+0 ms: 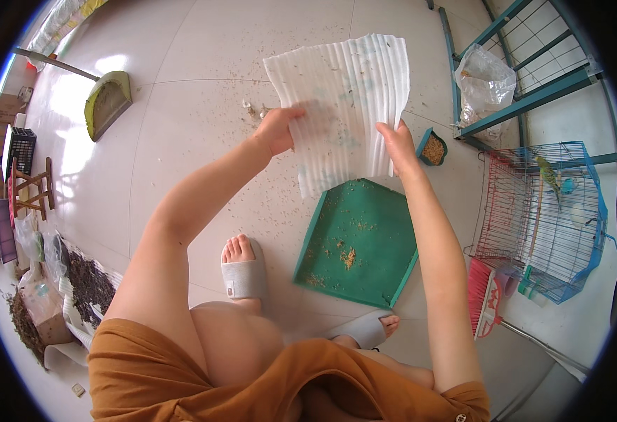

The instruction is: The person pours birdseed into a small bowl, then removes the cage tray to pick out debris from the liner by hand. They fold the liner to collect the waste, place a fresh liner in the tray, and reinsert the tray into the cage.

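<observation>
Stretched between my two hands is a white ribbed sheet (335, 95), with faint greenish stains and small specks on it. My left hand (278, 129) pinches its left edge, thumb on top. My right hand (397, 145) grips the pleated right edge. Just below the sheet, a green plastic tray (361, 232) lies on the floor, dotted with seed husks and a small yellowish clump (347, 258). The sheet's lower edge hangs at the tray's far rim; whether they touch I cannot tell. A small green cup of seeds (434, 149) stands right of my right hand.
Husks (224, 105) litter the floor tiles. To the right are a wire birdcage (540, 221) holding a green-yellow bird (548, 176), a red broom (482, 300) and a metal frame (530, 100). A dustpan (109, 103) stands at the upper left, dark soil (87, 285) at the lower left.
</observation>
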The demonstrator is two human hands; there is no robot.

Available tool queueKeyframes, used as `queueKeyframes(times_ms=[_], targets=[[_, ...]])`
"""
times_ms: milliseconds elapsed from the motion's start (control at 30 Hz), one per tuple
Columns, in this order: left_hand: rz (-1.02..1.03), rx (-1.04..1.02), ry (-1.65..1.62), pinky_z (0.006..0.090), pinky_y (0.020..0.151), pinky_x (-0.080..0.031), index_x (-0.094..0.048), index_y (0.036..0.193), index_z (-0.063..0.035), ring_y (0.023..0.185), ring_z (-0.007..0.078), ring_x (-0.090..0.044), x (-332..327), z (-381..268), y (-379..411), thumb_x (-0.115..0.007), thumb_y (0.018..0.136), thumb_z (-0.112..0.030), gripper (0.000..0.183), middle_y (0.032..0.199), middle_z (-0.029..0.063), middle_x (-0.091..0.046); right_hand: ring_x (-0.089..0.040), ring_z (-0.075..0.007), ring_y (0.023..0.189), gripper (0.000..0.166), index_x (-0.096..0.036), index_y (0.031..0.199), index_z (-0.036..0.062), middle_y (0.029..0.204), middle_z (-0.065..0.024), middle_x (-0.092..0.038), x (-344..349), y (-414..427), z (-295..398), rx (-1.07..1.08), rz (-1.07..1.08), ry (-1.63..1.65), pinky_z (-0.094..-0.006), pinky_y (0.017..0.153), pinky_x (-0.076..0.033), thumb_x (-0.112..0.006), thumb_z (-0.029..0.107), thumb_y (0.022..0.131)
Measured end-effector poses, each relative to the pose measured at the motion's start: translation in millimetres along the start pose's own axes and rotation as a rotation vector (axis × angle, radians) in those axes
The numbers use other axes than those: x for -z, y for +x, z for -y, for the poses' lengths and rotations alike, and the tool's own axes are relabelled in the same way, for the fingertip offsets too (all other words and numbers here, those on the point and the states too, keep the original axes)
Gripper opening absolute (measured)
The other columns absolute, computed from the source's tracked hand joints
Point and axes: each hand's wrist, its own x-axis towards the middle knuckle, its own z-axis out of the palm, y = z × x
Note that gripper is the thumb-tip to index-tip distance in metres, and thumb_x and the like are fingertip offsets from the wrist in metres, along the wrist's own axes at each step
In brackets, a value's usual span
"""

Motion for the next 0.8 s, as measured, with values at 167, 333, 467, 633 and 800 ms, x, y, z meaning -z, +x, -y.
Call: queueKeyframes(times_ms=[167, 333, 467, 633, 800], targets=[[-0.169, -0.010, 0.086, 0.0542, 0.109, -0.046, -0.040, 0.143, 0.0084, 0.127, 0.0373, -0.055, 1, 12, 11, -0.043, 0.101, -0.006, 0.044, 0.140, 0.0230, -0.051, -0.060, -0.0237, 0.111, 0.050, -0.055, 0.130, -0.0044, 0.121, -0.0162, -0.064, -18, -13, 12, -0.175, 0.106, 0.062, -0.0374, 0.097, -0.047, -0.063, 0.024, 0.090], [-0.349, 0.100, 0.234, 0.0539, 0.099, -0.053, -0.046, 0.132, 0.0108, 0.112, 0.0362, -0.064, 9, 5, 36, -0.048, 0.100, -0.010, 0.038, 0.126, 0.0231, -0.059, -0.064, -0.0252, 0.101, 0.046, -0.060, 0.122, -0.0041, 0.110, -0.0163, -0.067, -7, 6, 37, -0.329, 0.069, 0.123, -0.0399, 0.088, -0.051, -0.066, 0.024, 0.087], [-0.376, 0.098, 0.368, 0.0435, 0.075, -0.064, -0.048, 0.123, 0.0142, 0.083, 0.0282, -0.072, 24, -21, 39, -0.051, 0.095, -0.004, 0.034, 0.107, 0.0215, -0.065, -0.062, -0.0199, 0.099, 0.040, -0.065, 0.116, 0.0031, 0.105, -0.0074, -0.068, 40, 18, 48, -0.448, 0.149, 0.121, -0.0374, 0.076, -0.049, -0.072, 0.026, 0.084], [-0.303, 0.211, 0.387, 0.0406, 0.076, -0.063, -0.046, 0.123, 0.0155, 0.090, 0.0302, -0.070, 30, -20, 15, -0.053, 0.093, 0.001, 0.034, 0.109, 0.0235, -0.060, -0.059, -0.0144, 0.091, 0.039, -0.066, 0.117, 0.0078, 0.104, -0.0036, -0.067, 71, 1, 45, -0.576, 0.358, -0.106, -0.0340, 0.072, -0.048, -0.071, 0.030, 0.086], [-0.221, 0.210, 0.491, 0.0379, 0.075, -0.064, -0.042, 0.129, 0.0158, 0.083, 0.0282, -0.070, 15, -29, -3, -0.054, 0.090, 0.003, 0.043, 0.114, 0.0266, -0.060, -0.057, -0.0116, 0.074, 0.031, -0.068, 0.114, 0.0053, 0.111, -0.0080, -0.072, 84, -14, 41, -0.515, 0.619, -0.041, -0.0257, 0.064, -0.047, -0.063, 0.028, 0.093]])
